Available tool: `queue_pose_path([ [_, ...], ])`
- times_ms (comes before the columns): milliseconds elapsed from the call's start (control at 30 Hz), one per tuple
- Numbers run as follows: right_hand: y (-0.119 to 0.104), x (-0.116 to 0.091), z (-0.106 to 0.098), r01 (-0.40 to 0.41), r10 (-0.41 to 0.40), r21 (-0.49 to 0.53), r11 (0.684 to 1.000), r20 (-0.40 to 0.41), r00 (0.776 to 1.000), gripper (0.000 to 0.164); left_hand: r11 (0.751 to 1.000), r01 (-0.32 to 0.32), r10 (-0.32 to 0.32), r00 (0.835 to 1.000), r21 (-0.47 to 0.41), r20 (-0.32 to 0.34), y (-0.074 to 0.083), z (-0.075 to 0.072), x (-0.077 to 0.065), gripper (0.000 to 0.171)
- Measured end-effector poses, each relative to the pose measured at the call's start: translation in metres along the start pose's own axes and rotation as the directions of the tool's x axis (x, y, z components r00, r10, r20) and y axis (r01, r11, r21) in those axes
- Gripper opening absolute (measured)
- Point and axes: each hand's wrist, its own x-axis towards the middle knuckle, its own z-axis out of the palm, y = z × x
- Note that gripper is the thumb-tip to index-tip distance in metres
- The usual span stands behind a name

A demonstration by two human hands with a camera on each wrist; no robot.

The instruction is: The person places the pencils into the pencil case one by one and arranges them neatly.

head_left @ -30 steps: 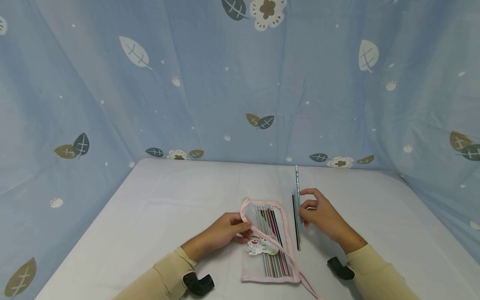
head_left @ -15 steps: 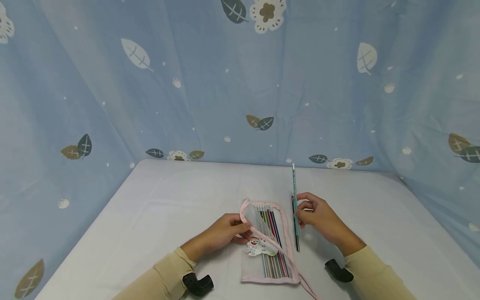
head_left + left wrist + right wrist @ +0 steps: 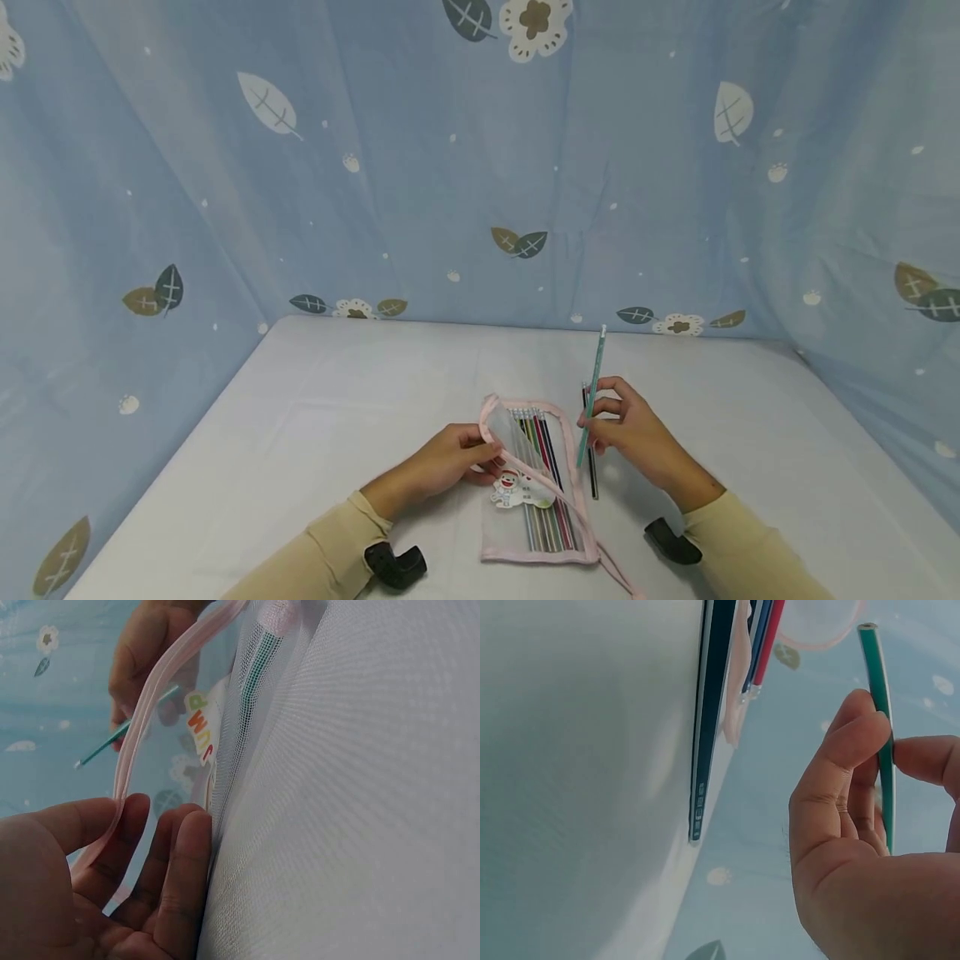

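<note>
My left hand (image 3: 450, 460) pinches the pink-edged flap of a mesh pencil case (image 3: 536, 557), lifting it at the left side. Several coloured pencils (image 3: 550, 529) lie side by side in the case, and a cartoon figure tag (image 3: 510, 489) shows on the front. Between thumb and fingers, my right hand (image 3: 637, 437) holds a teal pencil (image 3: 597, 367) above the case's right edge, tilted, its silver-capped end pointing away. The right wrist view shows the teal pencil's blunt near end (image 3: 868, 628). A dark pencil (image 3: 593, 479) lies on the table right of the case.
The table has a white cover (image 3: 360, 400), and a blue leaf-patterned curtain (image 3: 420, 167) hangs behind and at both sides. A pink cord (image 3: 615, 575) trails from the case's lower right corner. Black devices (image 3: 396, 568) sit at both wrists.
The teal pencil has shifted from beside the dark pencil toward the case, and its far end now leans right. My right hand has moved slightly left; the left hand stays on the flap.
</note>
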Motion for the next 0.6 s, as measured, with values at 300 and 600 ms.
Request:
queue_pose_path([
  [300, 0.0002, -0.0004, 0.0054, -0.015, 0.015, 0.002, 1.000, 0.053, 0.998, 0.046, 1.000, 0.014, -0.014, 1.000, -0.006, 0.004, -0.0018, -0.0033, -0.0009, 0.031],
  [600, -0.0008, -0.0026, 0.0078, -0.023, 0.026, -0.029, 0.999, 0.085, 0.996, 0.040, 1.000, 0.009, -0.009, 1.000, -0.016, 0.006, 0.0021, -0.0011, -0.0001, 0.031],
])
